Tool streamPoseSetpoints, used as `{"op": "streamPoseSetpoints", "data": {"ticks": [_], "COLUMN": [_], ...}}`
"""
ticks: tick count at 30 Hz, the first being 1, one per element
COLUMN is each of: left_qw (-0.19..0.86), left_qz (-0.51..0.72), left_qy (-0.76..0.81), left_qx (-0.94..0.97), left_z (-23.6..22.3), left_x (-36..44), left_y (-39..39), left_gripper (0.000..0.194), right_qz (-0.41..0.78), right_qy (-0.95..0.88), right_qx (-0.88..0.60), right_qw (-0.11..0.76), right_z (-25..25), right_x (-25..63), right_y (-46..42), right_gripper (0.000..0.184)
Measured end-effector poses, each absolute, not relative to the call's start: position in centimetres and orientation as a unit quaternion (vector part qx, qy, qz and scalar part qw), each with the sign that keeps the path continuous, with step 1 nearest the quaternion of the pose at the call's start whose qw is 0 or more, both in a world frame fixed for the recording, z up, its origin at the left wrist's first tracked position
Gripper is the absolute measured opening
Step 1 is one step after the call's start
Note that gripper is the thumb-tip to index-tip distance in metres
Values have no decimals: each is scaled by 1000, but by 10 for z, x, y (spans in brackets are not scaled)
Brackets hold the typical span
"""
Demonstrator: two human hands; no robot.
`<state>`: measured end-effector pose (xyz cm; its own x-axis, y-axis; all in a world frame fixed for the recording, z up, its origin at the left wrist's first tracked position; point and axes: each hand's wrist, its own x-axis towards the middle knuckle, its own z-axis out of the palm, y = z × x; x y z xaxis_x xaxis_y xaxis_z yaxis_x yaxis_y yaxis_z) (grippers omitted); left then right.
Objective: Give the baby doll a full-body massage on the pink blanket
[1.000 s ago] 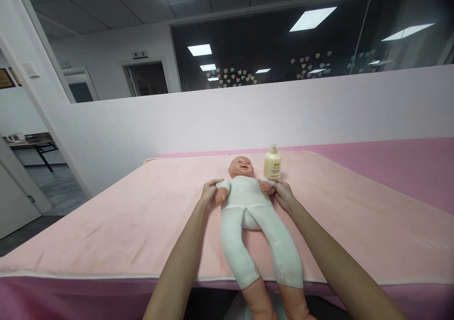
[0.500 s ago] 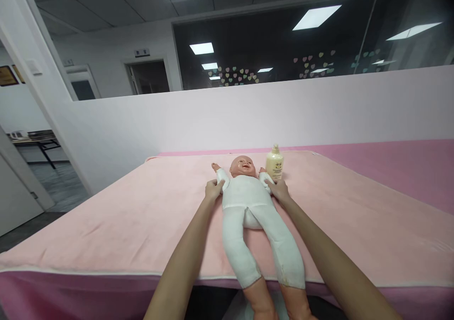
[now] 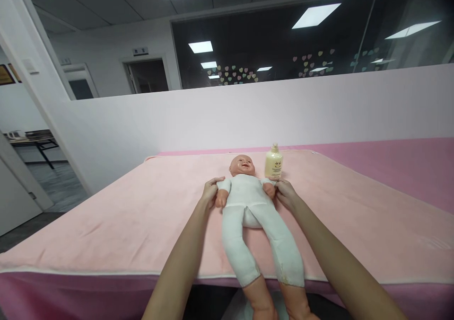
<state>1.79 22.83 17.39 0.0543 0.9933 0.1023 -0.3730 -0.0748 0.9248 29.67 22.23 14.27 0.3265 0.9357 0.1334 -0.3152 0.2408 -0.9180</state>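
A baby doll [image 3: 244, 192] in a white cloth body lies on its back, its head away from me and its feet past the near edge. On the left, my left hand [image 3: 211, 191] is closed around one of the doll's arms near the elbow. My right hand [image 3: 284, 193] grips the other arm on the right side. Both doll forearms point down toward its hips. Just beyond my right hand stands a pale yellow pump bottle [image 3: 273, 163], upright beside the doll's head.
Under the doll spreads a pink blanket [image 3: 142, 216] with white edging, over a darker pink cover [image 3: 407, 168]. A low white wall [image 3: 248, 116] runs along the far side, with dark glass above it. At the left is a doorway with a table [image 3: 35, 142] beyond.
Half a second ago the doll's forearms were raised beside its head; now they are folded down toward its hips, as they were a second ago. My hands have kept hold of both arms.
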Motion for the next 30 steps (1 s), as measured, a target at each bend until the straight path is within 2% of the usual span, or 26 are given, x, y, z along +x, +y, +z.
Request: {"op": "streamPoseSetpoints", "data": {"ticks": [3,7,10,14,16,18,21,23,27,30], "left_qw": [572,527,456,254,202,254,444,529,573,580], "left_qz": [602,591,532,450,441,466,513,537,546,518], "left_qy": [348,355,430,568,595,573,446,359,323,324], "left_qx": [435,497,569,641,641,625,584,550,519,539], "left_z": [173,169,167,169,169,168,168,168,171,174], "left_x": [22,20,17,20,23,23,17,11,8,12], "left_y": [229,236,241,244,244,244,241,239,231,227], "left_gripper": [37,40,41,36,34,33,36,41,40,41], "right_qz": [480,418,357,234,191,214,360,449,492,501], "right_qy": [-344,-385,-438,-474,-470,-458,-399,-348,-323,-310], "right_qx": [-405,-467,-533,-658,-679,-654,-551,-489,-463,-441], "right_qw": [698,678,630,536,530,563,638,662,663,677], "right_z": [148,148,146,150,151,152,153,155,160,164], "right_x": [291,289,289,284,281,281,286,290,290,287], "right_y": [218,216,219,225,224,220,213,209,204,203], "right_gripper": [35,44,37,23,20,21,34,40,33,38]}}
